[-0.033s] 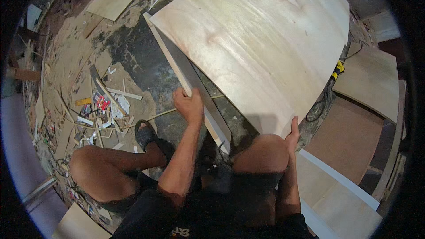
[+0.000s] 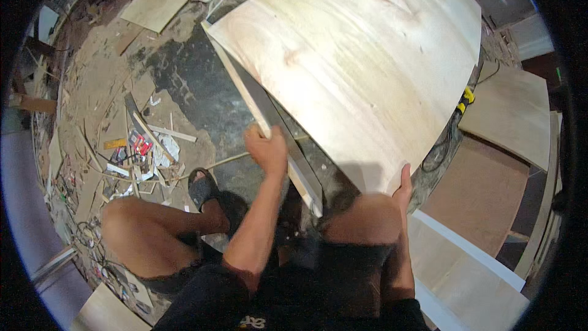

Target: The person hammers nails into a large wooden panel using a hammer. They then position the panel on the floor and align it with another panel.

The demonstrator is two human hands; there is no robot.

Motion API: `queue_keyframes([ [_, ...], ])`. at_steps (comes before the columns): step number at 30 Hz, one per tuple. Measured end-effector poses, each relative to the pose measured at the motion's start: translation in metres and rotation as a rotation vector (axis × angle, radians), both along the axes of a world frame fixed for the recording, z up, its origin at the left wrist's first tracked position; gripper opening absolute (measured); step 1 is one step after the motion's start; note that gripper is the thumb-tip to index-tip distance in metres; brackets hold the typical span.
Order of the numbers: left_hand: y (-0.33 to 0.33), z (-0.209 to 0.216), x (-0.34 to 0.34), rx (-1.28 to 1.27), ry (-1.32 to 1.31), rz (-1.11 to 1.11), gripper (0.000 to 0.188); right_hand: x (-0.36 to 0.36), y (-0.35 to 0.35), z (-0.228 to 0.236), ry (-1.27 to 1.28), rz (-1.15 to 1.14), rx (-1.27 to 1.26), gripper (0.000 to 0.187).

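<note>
A large pale plywood sheet (image 2: 349, 55) lies slanted across the upper middle, with its near corner by my right knee. My right hand (image 2: 402, 187) is closed at that corner, thumb up along the edge; its other fingers are hidden. Beside the sheet's left edge runs a long narrow board (image 2: 236, 79) with a pale edge and a dark grey side. My left hand (image 2: 267, 149) grips this board around the middle of its length. The board's far end sits close to the sheet's far left corner, and its near end lies between my legs.
Wood offcuts and scraps (image 2: 141, 153) litter the floor at left. Plywood pieces (image 2: 165, 0) lie at the far left. On the right are a plywood board (image 2: 508, 110), a brown panel (image 2: 478, 190), a white-edged panel (image 2: 453, 263) and a yellow-and-black tool (image 2: 467, 99) with a cord.
My left hand and the board have shifted slightly right and nearer to me. My knees also sit a little further right. My right hand keeps its place at the sheet's corner.
</note>
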State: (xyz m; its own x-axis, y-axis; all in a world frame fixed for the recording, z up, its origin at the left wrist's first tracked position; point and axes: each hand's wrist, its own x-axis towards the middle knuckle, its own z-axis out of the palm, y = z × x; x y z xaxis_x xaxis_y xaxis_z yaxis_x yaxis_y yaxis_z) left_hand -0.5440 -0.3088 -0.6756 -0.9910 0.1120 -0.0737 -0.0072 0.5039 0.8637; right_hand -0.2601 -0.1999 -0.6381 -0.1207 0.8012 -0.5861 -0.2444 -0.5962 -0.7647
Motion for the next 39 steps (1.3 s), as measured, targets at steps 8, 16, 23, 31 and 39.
queue_keyframes([
  [8,0.063,-0.038,0.041,0.248,-0.09,0.127,0.038,-0.018,-0.006,0.014,0.017,-0.081,-0.1,0.068],
  [16,-0.005,-0.043,-0.019,0.469,-0.34,-0.349,0.099,-0.013,-0.004,0.027,0.014,0.018,0.048,0.066],
  [23,-0.029,-0.091,-0.043,-0.128,-0.215,-0.723,0.095,-0.013,-0.005,0.015,0.106,0.021,0.011,0.064],
  [31,-0.063,-0.158,0.001,-0.517,0.353,-1.098,0.046,-0.021,-0.006,0.024,-0.027,-0.056,0.003,0.063],
  [39,-0.15,-0.169,0.107,0.257,0.003,-1.755,0.034,-0.04,-0.002,0.021,0.011,-0.057,0.062,0.064],
])
